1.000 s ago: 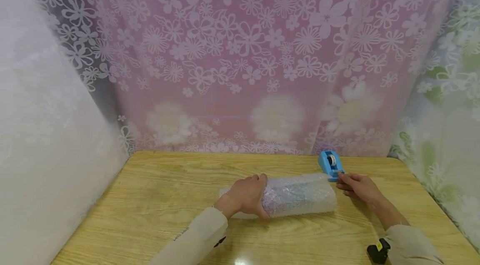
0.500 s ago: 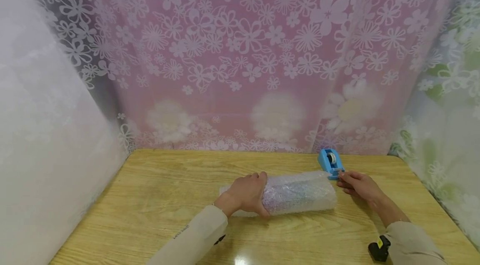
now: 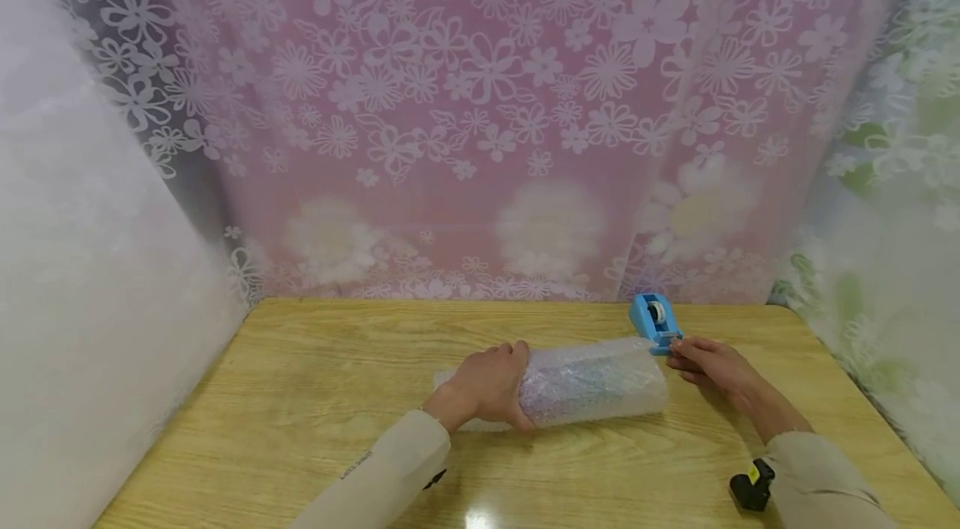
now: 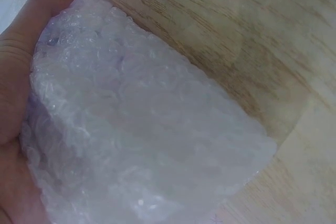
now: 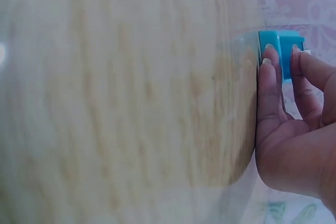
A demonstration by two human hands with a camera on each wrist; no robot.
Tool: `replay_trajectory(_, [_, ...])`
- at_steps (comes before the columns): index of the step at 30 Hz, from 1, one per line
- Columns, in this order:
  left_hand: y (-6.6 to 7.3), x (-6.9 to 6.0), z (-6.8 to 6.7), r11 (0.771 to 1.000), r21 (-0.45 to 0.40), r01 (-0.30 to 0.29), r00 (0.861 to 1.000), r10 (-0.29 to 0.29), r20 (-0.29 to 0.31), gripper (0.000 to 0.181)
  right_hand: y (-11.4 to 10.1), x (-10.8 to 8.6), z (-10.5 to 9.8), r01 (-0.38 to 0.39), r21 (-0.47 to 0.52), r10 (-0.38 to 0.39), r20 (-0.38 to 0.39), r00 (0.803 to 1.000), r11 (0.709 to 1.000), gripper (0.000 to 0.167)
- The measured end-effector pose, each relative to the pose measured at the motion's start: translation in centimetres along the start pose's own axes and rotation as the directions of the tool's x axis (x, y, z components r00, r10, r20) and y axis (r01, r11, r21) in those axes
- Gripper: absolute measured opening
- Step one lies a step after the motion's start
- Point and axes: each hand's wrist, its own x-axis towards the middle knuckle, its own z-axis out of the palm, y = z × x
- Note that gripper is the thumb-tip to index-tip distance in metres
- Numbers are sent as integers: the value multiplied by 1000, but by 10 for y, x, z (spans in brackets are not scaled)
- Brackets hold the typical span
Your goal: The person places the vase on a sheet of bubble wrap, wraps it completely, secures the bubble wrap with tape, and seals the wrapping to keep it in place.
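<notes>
A roll of bubble wrap [image 3: 585, 383], with pale purple and blue showing through, lies crosswise on the table. My left hand [image 3: 491, 383] grips it near its left end, thumb along the near side; the thumb [image 4: 31, 19] presses on the bubbles in the left wrist view. Just beyond the roll's right end stands a blue tape dispenser [image 3: 651, 319] with a roll of tape [image 3: 657, 312] in it. At its front, my right hand [image 3: 712, 366] pinches the tape end by the toothed cutter; the clear tape itself is hard to make out. Its other fingers [image 5: 269, 93] touch the dispenser's base.
The wooden table [image 3: 337, 396] reaches back to a pink flowered curtain [image 3: 450, 137]. Pale curtains hang at the left and right sides. A black device [image 3: 752, 486] is at the right sleeve [image 3: 817, 475].
The head view has shifted slightly. Both hands, the bubble wrap and the dispenser keep nearly the same places relative to one another.
</notes>
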Motion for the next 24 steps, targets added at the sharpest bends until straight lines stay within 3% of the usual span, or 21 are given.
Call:
replay_trajectory(5, [-1,-1,0,1000,-1,-7,1000,7,-12,81,-2,2,-4,-27,59,24,62,998,998,19])
replay_trajectory(11, [-1,0,0,1000,7,-5,1000,5,-21,80,-6,4,-10,-112,120,98,118,988,986,17])
replay_trajectory(17, [2,1,-1,1000,4,-27,999,27,-22,80,-8,3,-18,-134,118,109,200,974,984,18])
replay_trajectory(24, [-1,-1,0,1000,7,-2,1000,2,-5,83,-4,7,-9,-115,71,110,79,991,991,15])
